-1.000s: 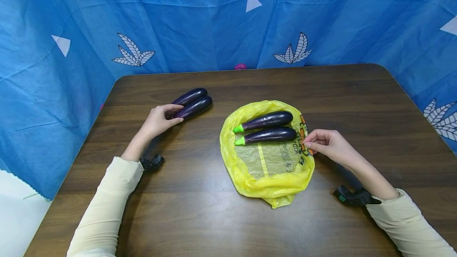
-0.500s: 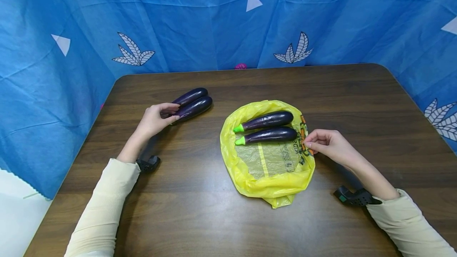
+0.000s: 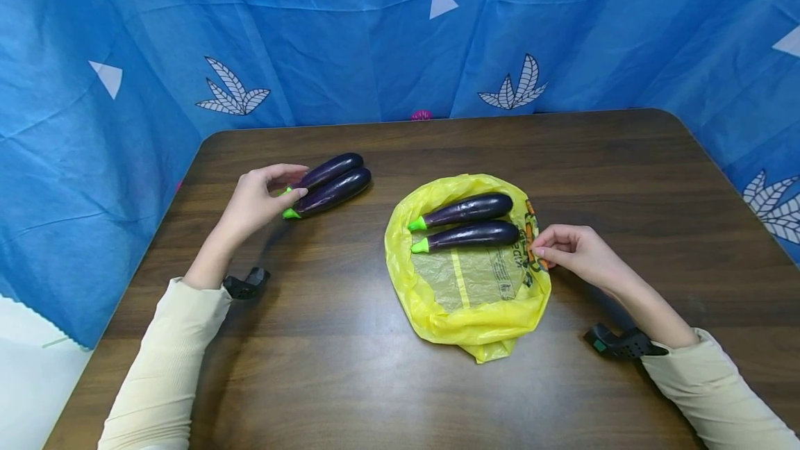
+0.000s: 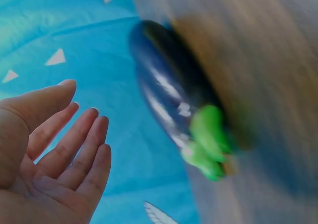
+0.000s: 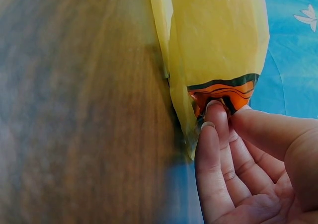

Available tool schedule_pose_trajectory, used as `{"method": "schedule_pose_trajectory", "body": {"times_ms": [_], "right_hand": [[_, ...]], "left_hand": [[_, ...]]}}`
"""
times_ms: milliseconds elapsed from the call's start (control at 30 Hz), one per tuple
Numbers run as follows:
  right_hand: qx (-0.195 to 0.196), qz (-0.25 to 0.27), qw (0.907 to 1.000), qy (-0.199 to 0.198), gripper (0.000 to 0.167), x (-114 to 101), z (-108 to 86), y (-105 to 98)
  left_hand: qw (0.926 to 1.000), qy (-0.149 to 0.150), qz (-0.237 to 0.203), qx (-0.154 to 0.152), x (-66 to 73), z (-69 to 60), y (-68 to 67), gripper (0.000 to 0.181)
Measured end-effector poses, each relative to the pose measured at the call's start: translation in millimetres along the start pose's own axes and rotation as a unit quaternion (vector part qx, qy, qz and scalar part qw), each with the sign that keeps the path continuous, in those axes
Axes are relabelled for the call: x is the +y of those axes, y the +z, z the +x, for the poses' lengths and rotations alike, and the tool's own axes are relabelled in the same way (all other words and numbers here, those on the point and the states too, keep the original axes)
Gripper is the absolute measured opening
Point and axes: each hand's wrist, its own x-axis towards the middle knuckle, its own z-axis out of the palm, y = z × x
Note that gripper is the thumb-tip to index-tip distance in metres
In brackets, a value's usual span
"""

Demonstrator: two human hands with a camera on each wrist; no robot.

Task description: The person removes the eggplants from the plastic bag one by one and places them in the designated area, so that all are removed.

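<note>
In the head view my left hand (image 3: 253, 201) hovers by the stem ends of two purple eggplants lying side by side, the nearer eggplant (image 3: 337, 190) and the farther eggplant (image 3: 334, 167). The left wrist view shows its relaxed fingers apart from the eggplants' green caps (image 4: 207, 129), holding nothing. My right hand (image 3: 581, 255) pinches the right rim of a yellow plastic bag (image 3: 465, 326) between thumb and fingers; the right wrist view shows the orange-printed edge (image 5: 233, 95) gathered there. Inside the wide-mouthed bag lie an upper eggplant (image 3: 469, 210) and a lower eggplant (image 3: 478, 236), stems leftward.
All of this is on a brown wooden table (image 3: 325, 367) with rounded back corners. A blue patterned cloth (image 3: 350, 40) hangs behind and along the sides. Each wrist wears a black camera, such as the left wrist camera (image 3: 246, 285).
My left hand has let go of the left pair of eggplants and drawn back leftward, uncovering their green stems. The right hand and the bag have stayed in place.
</note>
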Motion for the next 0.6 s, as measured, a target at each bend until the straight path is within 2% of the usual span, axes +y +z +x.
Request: {"method": "schedule_pose_trajectory", "body": {"times_ms": [200,433,600], "right_hand": [[0.0,0.002,1.0,-0.002,0.01,1,0.1,0],[-0.001,0.003,1.0,-0.003,0.01,1,0.9,0],[0.001,0.003,1.0,0.001,0.01,1,-0.1,0]], "left_hand": [[0.9994,0.032,-0.012,-0.005,31.4,1.0,3.3,0.035],[0.9955,0.089,-0.026,-0.019,63.1,1.1,16.5,0.034],[0.991,0.131,-0.019,-0.02,82.1,3.6,27.8,0.034]]}}
